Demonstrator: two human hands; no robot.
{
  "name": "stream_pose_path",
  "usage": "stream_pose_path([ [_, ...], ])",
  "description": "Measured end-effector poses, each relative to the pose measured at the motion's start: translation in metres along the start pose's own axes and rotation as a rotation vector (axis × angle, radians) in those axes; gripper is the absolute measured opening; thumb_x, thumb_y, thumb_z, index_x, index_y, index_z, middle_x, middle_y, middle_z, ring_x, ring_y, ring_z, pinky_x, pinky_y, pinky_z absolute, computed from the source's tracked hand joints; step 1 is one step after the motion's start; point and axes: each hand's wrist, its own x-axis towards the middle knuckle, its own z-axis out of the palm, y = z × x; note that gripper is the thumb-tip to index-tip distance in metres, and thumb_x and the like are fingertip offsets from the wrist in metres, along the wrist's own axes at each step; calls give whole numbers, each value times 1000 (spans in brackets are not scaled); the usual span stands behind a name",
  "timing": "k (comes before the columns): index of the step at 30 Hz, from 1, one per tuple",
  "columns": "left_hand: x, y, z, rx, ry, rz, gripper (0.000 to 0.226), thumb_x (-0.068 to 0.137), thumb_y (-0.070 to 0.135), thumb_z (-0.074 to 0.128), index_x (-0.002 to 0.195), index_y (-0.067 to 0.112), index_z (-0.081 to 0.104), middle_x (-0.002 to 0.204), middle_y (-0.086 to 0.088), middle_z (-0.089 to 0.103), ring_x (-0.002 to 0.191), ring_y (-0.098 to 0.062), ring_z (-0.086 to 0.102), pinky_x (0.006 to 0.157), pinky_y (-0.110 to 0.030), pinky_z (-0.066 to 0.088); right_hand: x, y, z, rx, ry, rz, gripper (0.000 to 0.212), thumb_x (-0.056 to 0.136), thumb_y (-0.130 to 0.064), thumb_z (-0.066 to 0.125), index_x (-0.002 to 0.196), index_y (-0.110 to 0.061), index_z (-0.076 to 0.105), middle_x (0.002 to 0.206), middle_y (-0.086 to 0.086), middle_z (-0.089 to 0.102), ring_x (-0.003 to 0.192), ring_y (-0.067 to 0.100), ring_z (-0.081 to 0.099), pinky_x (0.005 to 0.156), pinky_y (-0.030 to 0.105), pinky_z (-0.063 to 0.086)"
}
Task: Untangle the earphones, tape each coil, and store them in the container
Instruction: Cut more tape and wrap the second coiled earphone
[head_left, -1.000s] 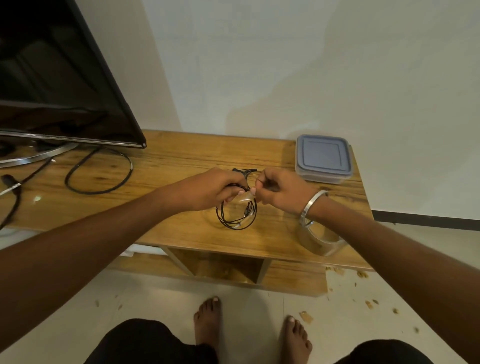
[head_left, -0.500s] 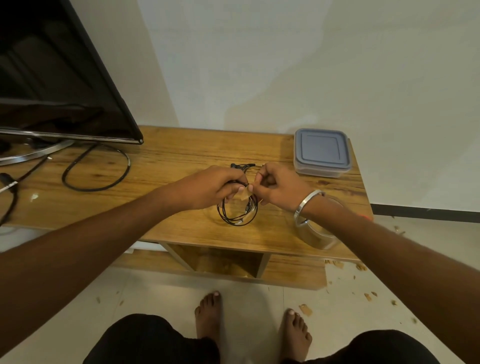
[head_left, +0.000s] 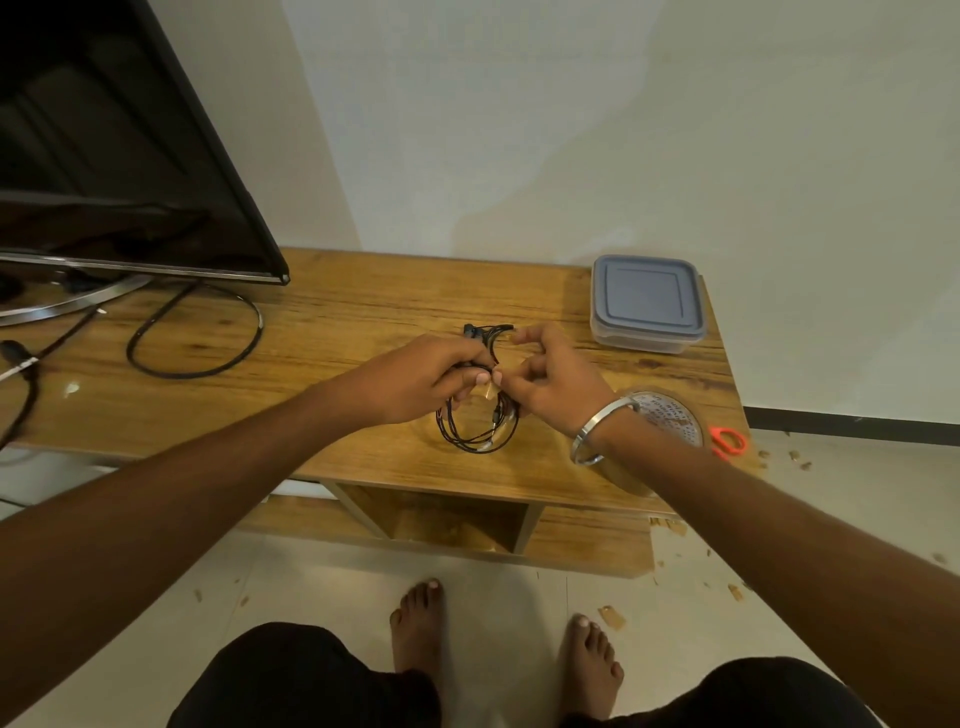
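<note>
Taping in progress. Left hand (head_left: 426, 376) pinches the coiled earphones (head_left: 475, 415) above the stand's (head_left: 337, 322) front edge; right hand (head_left: 553, 382) presses a tape strip (head_left: 488, 391) onto the coil. Container (head_left: 647, 301), back right corner, remains lidded. Storing is outstanding.

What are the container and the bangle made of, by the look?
Container: likely plastic, with a translucent base and a matte grey-blue lid with a moulded rim. Bangle on the right wrist: probably metal, silver and polished, with bright highlights along its edge.
</note>
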Motion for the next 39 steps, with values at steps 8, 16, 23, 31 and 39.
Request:
stream_pose_path([
  [8,-2,-6,11,-114,106,-64,12,100,16,49,95,18,59,71,2,60,68,-16,62,70,-43,55,-4,3,6,49,120,-58,30,89,-13,59,97,-14,30,66,11,55,56,24,51,55,30,43],
  [16,-3,-8,16,-152,149,-91,12,99,16,50,94,15,60,68,8,60,66,-12,58,68,-42,51,-7,11,22,131,151,-119,22,84,-21,64,81,-32,46,74,8,65,67,28,68,66,46,58],
  [23,-8,-5,17,-162,139,-102,12,100,16,48,97,12,59,73,5,61,68,-3,57,66,-23,47,-8,10,24,115,169,-113,14,87,-15,65,93,-21,53,73,8,68,59,12,65,62,28,55],
  [31,-9,-7,20,-167,147,-108,13,100,17,49,94,18,60,69,9,59,62,0,53,62,-20,44,-10,13,24,23,182,-165,17,87,-19,64,94,-27,51,72,6,67,60,18,65,67,33,52],
  [39,-9,-8,20,-201,137,-108,13,99,18,50,95,21,62,67,9,59,65,-7,55,64,-30,45,-12,10,22,-10,164,-180,15,88,-14,63,100,-21,59,71,7,67,58,18,64,56,25,52],
])
